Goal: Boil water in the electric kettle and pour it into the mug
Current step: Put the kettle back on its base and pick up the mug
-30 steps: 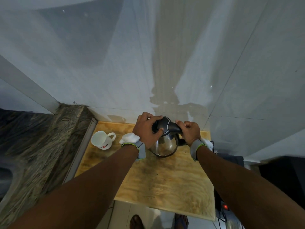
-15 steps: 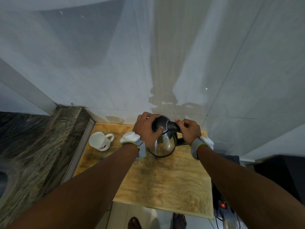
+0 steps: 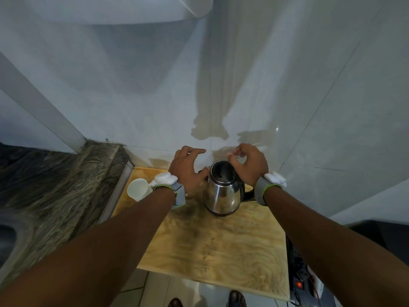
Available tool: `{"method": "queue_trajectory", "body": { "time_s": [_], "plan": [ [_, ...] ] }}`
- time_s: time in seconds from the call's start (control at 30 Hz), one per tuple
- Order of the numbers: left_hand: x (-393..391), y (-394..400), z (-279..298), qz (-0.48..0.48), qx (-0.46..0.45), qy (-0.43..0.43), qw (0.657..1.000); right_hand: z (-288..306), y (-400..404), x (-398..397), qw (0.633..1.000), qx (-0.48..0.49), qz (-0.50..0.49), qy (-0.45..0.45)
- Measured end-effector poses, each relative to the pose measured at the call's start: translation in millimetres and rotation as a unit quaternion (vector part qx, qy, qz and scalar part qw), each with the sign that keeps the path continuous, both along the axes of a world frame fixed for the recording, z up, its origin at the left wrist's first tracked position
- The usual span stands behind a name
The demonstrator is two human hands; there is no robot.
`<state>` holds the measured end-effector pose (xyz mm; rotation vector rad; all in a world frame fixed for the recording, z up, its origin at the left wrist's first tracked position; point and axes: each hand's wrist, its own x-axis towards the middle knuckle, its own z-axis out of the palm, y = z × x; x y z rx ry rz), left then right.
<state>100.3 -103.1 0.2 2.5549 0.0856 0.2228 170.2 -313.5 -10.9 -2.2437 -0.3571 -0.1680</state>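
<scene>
A steel electric kettle (image 3: 222, 196) with a dark top stands upright at the back of a wooden board (image 3: 221, 251). My left hand (image 3: 186, 168) hovers at the kettle's left side, fingers spread and lifted, holding nothing. My right hand (image 3: 250, 167) is above the black handle on the kettle's right, with its fingers loosely curled in the air and not wrapped on anything. A white mug (image 3: 137, 191) stands at the board's back left corner, partly hidden by my left wrist.
A tiled wall rises right behind the kettle. A dark granite counter (image 3: 55, 185) adjoins the board on the left. A power strip with a lit red switch (image 3: 299, 284) lies below the board's right edge. Feet show on the floor below.
Both hands have come off the kettle's lid and handle and now hover apart on either side of it. The kettle's dark top is uncovered.
</scene>
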Motion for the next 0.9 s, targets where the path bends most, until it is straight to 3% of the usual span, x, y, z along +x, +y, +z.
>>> {"method": "queue_trajectory", "body": {
  "time_s": [0.43,0.9],
  "plan": [
    [-35,109,14,0.083,-0.011,0.043,0.996,33,125,-14,0.989,-0.043,0.122,-0.071],
    [-80,195,-30,0.176,-0.044,0.11,0.977,-23,234,-37,0.97,-0.098,0.22,0.019]
  ]
}}
